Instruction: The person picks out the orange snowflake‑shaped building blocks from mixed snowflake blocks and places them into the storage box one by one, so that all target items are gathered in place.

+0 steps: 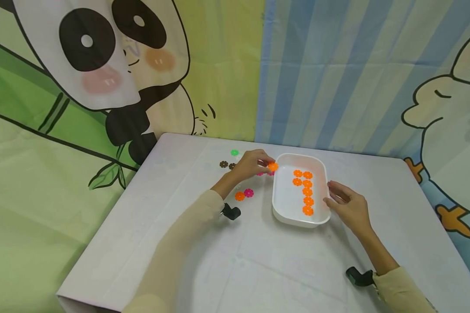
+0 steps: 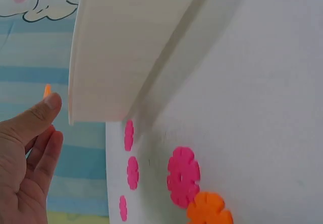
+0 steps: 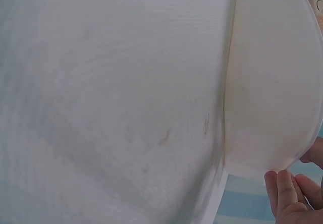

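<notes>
My left hand point(image 1: 252, 165) pinches an orange flower-shaped plastic disc point(image 1: 273, 167) between thumb and fingertips, at the left rim of a white plastic tray point(image 1: 283, 198). In the left wrist view the disc's edge point(image 2: 47, 90) peeks out above the thumb. Several orange notched discs point(image 1: 307, 201) lie inside the tray, mostly in a column right of its middle. On the tray's right side, my right hand point(image 1: 350, 208) grips the rim; its fingers point(image 3: 286, 188) press the outer wall in the right wrist view, the thumb on the rim's other side.
Left of the tray on the white table point(image 1: 254, 261) lie loose discs: a pink one point(image 1: 248, 192) beside an orange one point(image 1: 240, 196), brown ones point(image 1: 223, 164) and a green one point(image 1: 234, 152). More pink discs point(image 2: 132, 172) lie close to the tray. A printed curtain point(image 1: 321, 78) hangs behind the table.
</notes>
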`<action>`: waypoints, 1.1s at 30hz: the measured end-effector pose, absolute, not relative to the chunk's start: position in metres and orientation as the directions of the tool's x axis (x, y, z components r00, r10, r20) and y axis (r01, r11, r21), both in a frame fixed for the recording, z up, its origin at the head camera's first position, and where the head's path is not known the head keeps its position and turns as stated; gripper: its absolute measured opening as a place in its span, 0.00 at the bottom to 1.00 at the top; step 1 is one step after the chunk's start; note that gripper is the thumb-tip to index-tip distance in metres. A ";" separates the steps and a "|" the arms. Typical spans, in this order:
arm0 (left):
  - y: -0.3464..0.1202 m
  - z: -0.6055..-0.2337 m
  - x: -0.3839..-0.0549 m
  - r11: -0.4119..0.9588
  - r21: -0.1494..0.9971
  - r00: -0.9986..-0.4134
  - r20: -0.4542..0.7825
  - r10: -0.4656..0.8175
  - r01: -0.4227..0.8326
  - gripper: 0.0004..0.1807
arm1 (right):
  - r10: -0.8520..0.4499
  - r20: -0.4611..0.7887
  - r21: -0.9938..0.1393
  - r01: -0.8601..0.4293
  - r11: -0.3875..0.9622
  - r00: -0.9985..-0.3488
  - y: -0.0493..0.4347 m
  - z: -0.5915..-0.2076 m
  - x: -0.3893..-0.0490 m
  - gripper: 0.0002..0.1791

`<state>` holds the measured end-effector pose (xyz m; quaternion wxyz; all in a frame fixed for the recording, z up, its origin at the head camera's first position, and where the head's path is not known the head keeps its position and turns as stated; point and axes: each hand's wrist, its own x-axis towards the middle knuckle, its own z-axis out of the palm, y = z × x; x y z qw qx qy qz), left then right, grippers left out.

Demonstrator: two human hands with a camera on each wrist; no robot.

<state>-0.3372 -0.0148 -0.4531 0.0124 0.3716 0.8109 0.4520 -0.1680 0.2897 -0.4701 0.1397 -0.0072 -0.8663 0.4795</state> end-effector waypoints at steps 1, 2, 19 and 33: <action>-0.010 -0.453 -0.336 0.302 0.746 -0.718 0.321 0.617 0.593 0.20 | 0.147 0.233 -0.835 -0.121 0.537 -0.961 0.290 -0.470 -0.168 0.31; -0.006 -0.453 -0.334 0.292 0.749 -0.713 0.324 0.622 0.595 0.20 | 0.148 0.232 -0.835 -0.119 0.537 -0.961 0.290 -0.471 -0.168 0.31; 0.061 -0.453 -0.324 0.335 0.569 -0.557 0.275 0.784 0.751 0.19 | 0.160 0.220 -0.857 -0.112 0.502 -0.962 0.289 -0.468 -0.167 0.32; 0.086 -0.457 -0.326 0.400 0.291 -0.434 0.057 0.899 0.869 0.08 | 0.156 0.208 -0.847 -0.098 0.523 -0.966 0.289 -0.468 -0.169 0.32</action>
